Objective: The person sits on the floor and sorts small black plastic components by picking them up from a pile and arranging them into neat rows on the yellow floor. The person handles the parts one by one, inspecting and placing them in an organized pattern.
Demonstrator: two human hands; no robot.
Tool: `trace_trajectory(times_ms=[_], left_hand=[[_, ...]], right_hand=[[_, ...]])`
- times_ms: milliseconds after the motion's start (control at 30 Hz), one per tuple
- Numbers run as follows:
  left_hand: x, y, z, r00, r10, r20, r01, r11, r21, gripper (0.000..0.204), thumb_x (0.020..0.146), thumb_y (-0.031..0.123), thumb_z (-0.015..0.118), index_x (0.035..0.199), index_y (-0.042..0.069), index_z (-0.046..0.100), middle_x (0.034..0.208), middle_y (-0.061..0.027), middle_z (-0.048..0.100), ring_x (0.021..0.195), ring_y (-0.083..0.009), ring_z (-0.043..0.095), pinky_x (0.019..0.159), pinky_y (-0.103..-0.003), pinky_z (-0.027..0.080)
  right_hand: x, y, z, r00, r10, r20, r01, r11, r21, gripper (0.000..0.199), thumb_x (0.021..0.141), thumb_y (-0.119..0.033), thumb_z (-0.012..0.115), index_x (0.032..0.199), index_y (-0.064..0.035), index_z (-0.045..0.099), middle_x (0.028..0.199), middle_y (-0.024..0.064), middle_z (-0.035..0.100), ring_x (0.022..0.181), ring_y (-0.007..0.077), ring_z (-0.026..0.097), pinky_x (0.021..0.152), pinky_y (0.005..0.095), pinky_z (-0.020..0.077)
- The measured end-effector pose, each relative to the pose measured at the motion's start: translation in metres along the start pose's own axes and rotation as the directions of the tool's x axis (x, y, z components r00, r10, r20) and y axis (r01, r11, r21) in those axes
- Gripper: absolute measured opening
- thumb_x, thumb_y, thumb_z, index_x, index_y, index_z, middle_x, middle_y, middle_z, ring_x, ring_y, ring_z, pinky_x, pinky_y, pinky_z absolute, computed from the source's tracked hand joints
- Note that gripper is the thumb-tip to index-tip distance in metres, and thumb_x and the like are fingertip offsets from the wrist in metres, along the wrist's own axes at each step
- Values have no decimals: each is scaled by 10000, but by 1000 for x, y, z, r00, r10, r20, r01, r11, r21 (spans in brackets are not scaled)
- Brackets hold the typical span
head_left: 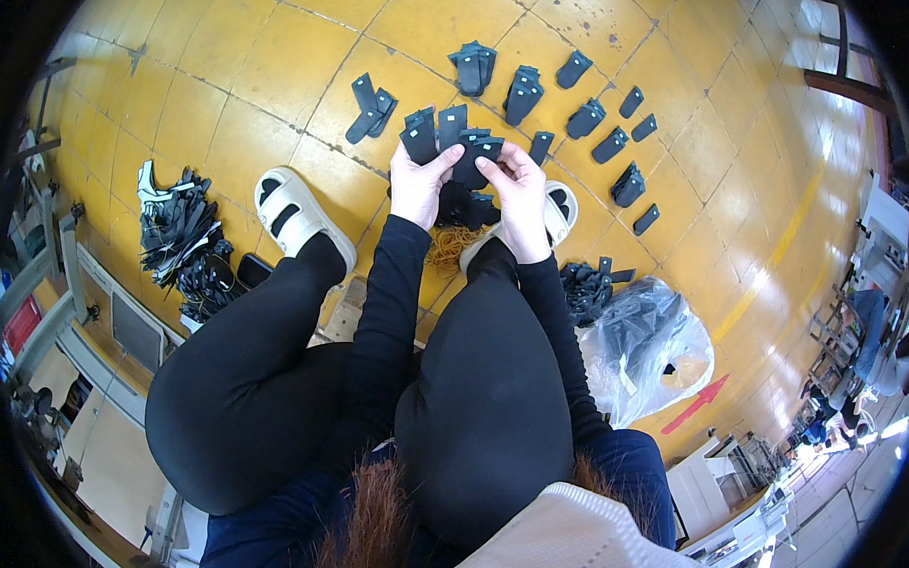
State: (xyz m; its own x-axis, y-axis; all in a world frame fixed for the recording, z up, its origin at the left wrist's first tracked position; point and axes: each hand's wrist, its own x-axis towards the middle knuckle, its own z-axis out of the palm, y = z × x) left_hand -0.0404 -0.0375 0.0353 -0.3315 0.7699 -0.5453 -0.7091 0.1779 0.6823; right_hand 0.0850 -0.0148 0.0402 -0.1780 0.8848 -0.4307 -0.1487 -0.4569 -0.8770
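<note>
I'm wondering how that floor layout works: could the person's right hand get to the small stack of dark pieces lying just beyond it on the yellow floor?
Probably yes. The stack lies on open floor just past the right hand, nothing between, though that hand now holds a fan of dark pieces.

Person seen from above: long black fitted sleeves point(395, 286) run to the wrists, leaving the left hand point(418, 185) and right hand point(521, 192) bare. Black leggings point(248, 381) cover both legs. White open sandals point(294, 214) with broad straps are worn. A dark blue garment point(631, 468) wraps the waist; reddish-brown hair point(368, 532) shows.
</note>
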Motion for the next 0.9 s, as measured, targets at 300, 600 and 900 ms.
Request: trace_trajectory(times_ms=[300, 600, 900], left_hand=[[1, -3, -7, 988, -149, 38, 147, 987, 58, 277, 783, 6, 693, 1038, 52, 598, 967, -47, 655, 838, -124, 642, 699, -246, 541], [1, -2, -8, 989, -146, 16, 146, 989, 15, 292, 778, -12, 688, 1048, 46, 594, 987, -54, 651, 848, -133, 642, 721, -258, 541], [-3, -1, -5, 982, -119, 144, 100, 986, 133, 365, 748, -62, 681, 1092, 24, 593, 1011, -62, 654, 891, -140, 635, 786, -273, 528]], right_hand=[[2, -6, 0, 995, 6, -100, 1, 998, 70, 187, 837, -12, 621, 1020, 17, 601, 933, 39, 637, 820, 80, 570, 753, 205, 444], [1, -8, 0, 991, 34, -127, -6, 976, 219, 176, 835, -32, 633, 1006, -6, 604, 874, 18, 619, 783, 72, 559, 728, 203, 446], [1, -29, 9, 830, -528, -182, 329, 725, -605, 241, 792, -17, 654, 1024, -6, 590, 891, 40, 620, 770, 125, 555, 718, 234, 440]])
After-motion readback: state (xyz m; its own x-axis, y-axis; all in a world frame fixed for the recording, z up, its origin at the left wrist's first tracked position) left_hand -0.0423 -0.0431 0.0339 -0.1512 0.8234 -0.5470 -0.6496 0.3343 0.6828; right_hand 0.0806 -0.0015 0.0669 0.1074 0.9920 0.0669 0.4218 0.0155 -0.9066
